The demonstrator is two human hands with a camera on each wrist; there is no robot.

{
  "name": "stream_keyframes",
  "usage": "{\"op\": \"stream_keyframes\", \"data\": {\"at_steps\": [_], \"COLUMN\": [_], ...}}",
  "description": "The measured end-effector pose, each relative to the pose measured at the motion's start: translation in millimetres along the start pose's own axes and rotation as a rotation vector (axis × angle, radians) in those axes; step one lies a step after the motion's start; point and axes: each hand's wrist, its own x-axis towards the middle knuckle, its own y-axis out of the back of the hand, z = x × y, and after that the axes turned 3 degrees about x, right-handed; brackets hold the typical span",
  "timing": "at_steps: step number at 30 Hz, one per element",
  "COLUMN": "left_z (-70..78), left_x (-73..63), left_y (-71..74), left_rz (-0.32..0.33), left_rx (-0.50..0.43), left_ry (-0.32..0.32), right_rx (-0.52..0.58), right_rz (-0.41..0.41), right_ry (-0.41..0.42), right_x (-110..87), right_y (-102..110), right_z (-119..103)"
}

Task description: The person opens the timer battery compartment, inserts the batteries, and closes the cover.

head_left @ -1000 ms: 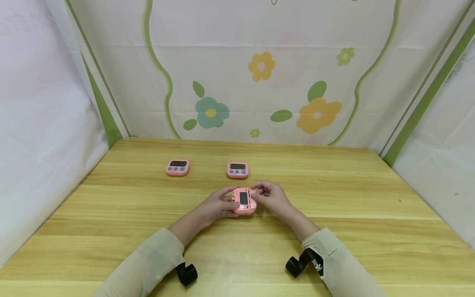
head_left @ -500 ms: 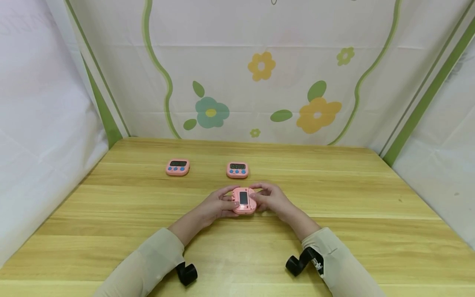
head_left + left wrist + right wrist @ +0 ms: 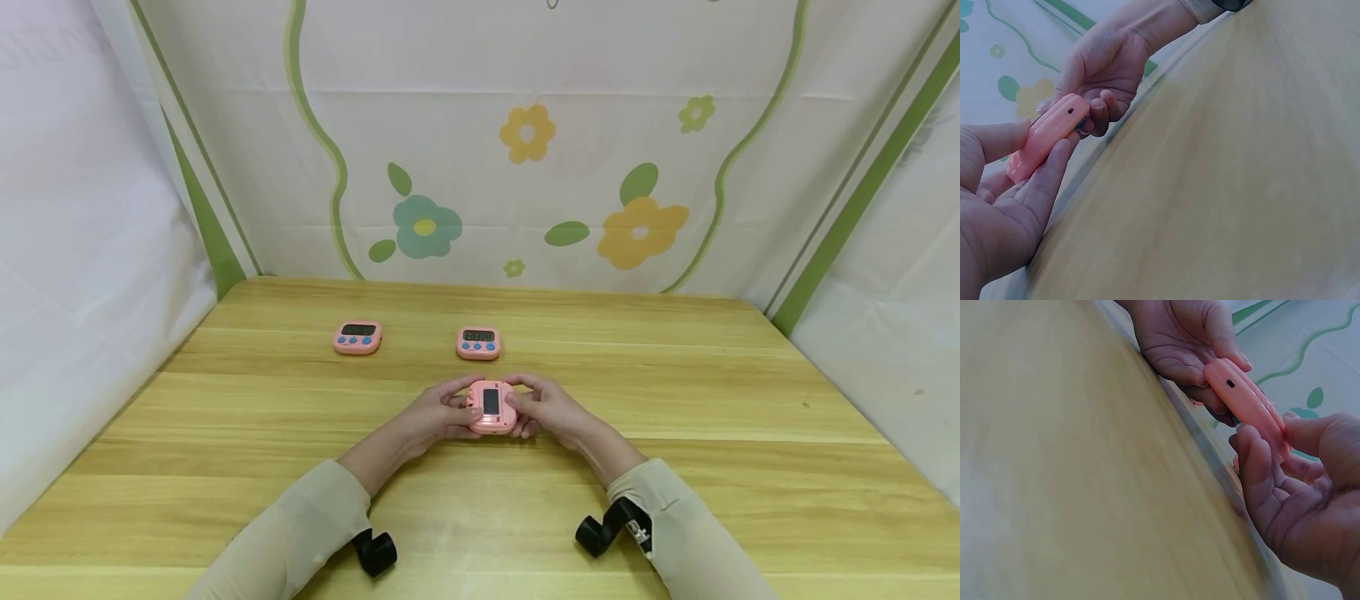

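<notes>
A pink digital timer [image 3: 491,422] is held between both hands above the table, its back with a dark rectangular panel facing up in the head view. My left hand [image 3: 433,417] grips its left side, thumb on top and fingers beneath. My right hand [image 3: 553,410] pinches the right side, with the thumb on the back near the dark panel and the index finger at the far edge. In the left wrist view, the timer [image 3: 1047,134] shows its edge with a small dark slot. The timer's front is mostly hidden.
Two more pink timers with blue buttons lie face up farther back: one at the left [image 3: 357,337], one near the middle [image 3: 478,343]. The wooden table [image 3: 712,400] ends at a white fabric backdrop [image 3: 465,133] printed with flowers. White cloth hangs on both sides.
The right thumb has pressed closer onto the timer's back, and the right fingers have moved slightly under its edge. A dark gap along the right of the back no longer shows.
</notes>
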Motion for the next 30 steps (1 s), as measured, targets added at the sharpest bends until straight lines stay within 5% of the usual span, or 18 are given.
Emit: {"op": "stream_keyframes", "data": {"at_steps": [17, 30], "left_z": [4.1, 0.9], "left_x": [-0.1, 2.2], "left_y": [-3.0, -1.5], "left_rz": [0.000, 0.049], "left_rx": [-0.080, -0.064], "left_ry": [-0.053, -0.063], "right_rx": [0.138, 0.131], "right_rz": [0.073, 0.098], "right_ry": [0.044, 0.062], "right_x": [-1.5, -0.7], "right_y": [-0.8, 0.4], "right_z": [-4.6, -4.3]}}
